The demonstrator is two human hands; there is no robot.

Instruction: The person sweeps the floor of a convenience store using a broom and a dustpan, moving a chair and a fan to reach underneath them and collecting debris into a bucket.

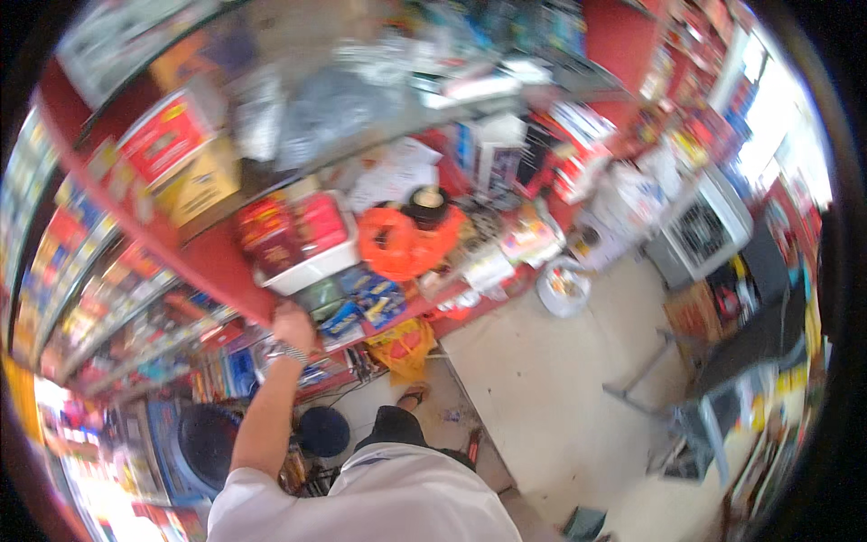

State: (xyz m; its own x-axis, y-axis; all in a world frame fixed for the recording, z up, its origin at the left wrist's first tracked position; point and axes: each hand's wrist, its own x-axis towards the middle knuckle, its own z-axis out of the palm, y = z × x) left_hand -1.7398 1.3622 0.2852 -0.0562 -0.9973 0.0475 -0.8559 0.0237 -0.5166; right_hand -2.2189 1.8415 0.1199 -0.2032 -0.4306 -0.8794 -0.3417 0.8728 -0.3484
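Note:
My left hand, with a metal-band watch at the wrist, reaches to the front edge of a red shelf unit, at the foot of a red upright panel. Blur hides its fingers, and whether it grips anything is unclear. Just beyond it are blue packets and a white tray with red boxes. Farther right along the shelf lies an orange plastic bag with a dark round object against it. My right hand is out of view.
A white bucket holding litter stands on the tiled floor. A yellow bag hangs below the shelf edge. At right are a grey-framed appliance and a dark chair. A dark round stool is near my feet.

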